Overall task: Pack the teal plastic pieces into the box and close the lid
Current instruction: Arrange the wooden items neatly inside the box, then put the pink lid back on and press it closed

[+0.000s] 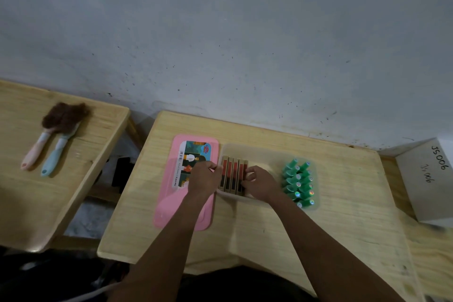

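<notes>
A translucent white box (263, 154) lies open on the wooden table. Several teal plastic pieces (299, 182) stand in two rows at its right end. Several flat red-and-black packs with tan edges (232, 170) stand on edge at its left end. My left hand (204, 176) grips the left side of these packs, fingers curled over their tops. My right hand (260, 182) grips their right side. The pink lid (171, 203) with a picture label lies flat on the table left of the box, partly under my left forearm.
A second wooden table (81, 167) on the left carries two brushes, one pink-handled (36, 148) and one blue-handled (54, 157). A grey carton marked JS006 (426, 179) sits at the right. A blue-grey wall stands directly behind the table.
</notes>
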Tool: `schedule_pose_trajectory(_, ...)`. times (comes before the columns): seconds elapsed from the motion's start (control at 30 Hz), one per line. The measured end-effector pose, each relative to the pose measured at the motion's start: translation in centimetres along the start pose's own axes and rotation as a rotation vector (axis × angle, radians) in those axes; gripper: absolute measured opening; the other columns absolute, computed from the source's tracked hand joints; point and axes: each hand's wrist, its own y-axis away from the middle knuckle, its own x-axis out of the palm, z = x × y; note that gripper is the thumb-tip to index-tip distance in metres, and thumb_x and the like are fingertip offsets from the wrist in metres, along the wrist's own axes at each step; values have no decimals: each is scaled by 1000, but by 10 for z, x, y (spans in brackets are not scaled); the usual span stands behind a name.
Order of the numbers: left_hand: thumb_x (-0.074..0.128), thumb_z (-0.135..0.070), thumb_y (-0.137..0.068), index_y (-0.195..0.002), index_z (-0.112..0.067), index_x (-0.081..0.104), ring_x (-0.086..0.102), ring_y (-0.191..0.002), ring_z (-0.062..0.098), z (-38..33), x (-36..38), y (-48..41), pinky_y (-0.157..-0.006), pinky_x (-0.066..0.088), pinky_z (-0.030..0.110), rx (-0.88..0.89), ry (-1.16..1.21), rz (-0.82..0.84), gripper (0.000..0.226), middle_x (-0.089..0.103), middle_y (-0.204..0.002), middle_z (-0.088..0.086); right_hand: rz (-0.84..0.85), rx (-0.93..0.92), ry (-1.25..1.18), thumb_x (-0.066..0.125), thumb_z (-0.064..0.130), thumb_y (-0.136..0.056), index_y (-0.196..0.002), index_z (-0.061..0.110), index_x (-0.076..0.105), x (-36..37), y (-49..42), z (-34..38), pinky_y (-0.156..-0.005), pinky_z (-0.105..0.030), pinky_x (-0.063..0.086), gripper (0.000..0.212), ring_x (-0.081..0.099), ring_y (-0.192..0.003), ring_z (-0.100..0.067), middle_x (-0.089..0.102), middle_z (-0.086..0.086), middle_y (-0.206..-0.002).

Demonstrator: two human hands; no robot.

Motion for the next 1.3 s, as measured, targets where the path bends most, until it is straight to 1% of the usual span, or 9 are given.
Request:
schedule_pose_trajectory(0.27, 59, -31, -90, -106, -6, 67, 59, -92, 17, 5, -8, 6, -85, 52, 32, 21, 27, -17, 31, 68, -107, 11, 32, -20, 38, 54, 21, -93, -126, 11, 59, -12, 3, -3, -74, -24, 41, 35, 58, -91, -15, 67, -7, -115)
schedule_pose_trajectory(0.4, 50, -57, -87, -127, -14, 52, 48, -117, 31, 32, -24, 7, -93, 48, 43, -99, -268, -251, 59, 50, -128, 18, 40, -89, 60, 58, 25, -92, -113, 14, 68, -17, 10, -5, -72, -23, 43, 25, 58, -91, -12, 68, -4, -112)
schedule_pose_trajectory(0.5, 49, -61, -84, -138, -14, 33, 28, -135, 39, 53, -33, 11, -108, 31, 52, -356, -329, -200, 73, 33, -143, 21, 231, -190, 106, 60, 29, -94, -109, 13, 72, -15, 20, -7, -68, -12, 41, 25, 59, -91, -8, 69, -1, -107)
schedule_pose_trajectory(0.67, 53, -53, -86, -138, -9, 29, 38, -127, 35, 54, -32, 16, -101, 36, 49, -370, -298, -167, 72, 38, -136, 19, 272, -227, 114, 63, 40, -91, -101, 20, 77, -14, 26, -8, -84, -30, 50, 27, 65, -99, -16, 73, 0, -104)
schedule_pose_trajectory(0.87, 57, -42, -84, -123, 1, 48, 49, -113, 37, 53, -56, 3, -94, 44, 44, -495, -39, -251, 59, 49, -126, 23, 305, -236, 92, 67, 37, -89, -100, 19, 76, -17, 33, -5, -87, -26, 49, 22, 64, -98, -10, 73, 2, -106)
schedule_pose_trajectory(0.97, 50, -22, -86, -97, 3, 62, 55, -84, 29, 33, -69, 2, -73, 45, 33, -333, 102, -254, 29, 63, -98, 18, 315, -244, 115, 65, 33, -91, -103, 16, 75, -19, 33, -3, -80, -20, 47, 23, 62, -94, -7, 72, -1, -109)
schedule_pose_trajectory(1.07, 48, -15, -88, -84, -2, 58, 53, -81, 30, -7, -79, 2, -67, 39, 31, -114, 0, -234, 17, 57, -84, 14, 291, -211, 85, 60, 33, -95, -105, 11, 74, -22, 30, -1, -76, -23, 45, 29, 61, -91, -10, 72, -9, -110)
schedule_pose_trajectory(1.17, 49, -19, -93, -80, -5, 51, 50, -71, 19, -50, -87, 5, -51, 31, 20, 96, -138, -280, 18, 53, -76, 6, 171, -143, -168, 53, 31, -98, -105, 4, 70, -25, 32, 6, -69, -26, 46, 33, 61, -85, -17, 70, -19, -109)
schedule_pose_trajectory(1.3, 50, -23, -94, -89, -8, 52, 56, -72, 11, -99, -100, 16, -46, 37, 11, 279, 66, -477, 16, 55, -82, 0, 25, -50, -528, 52, 41, -97, -108, 18, 66, -29, 35, 16, -85, -37, 54, 29, 66, -101, -22, 68, -13, -113)
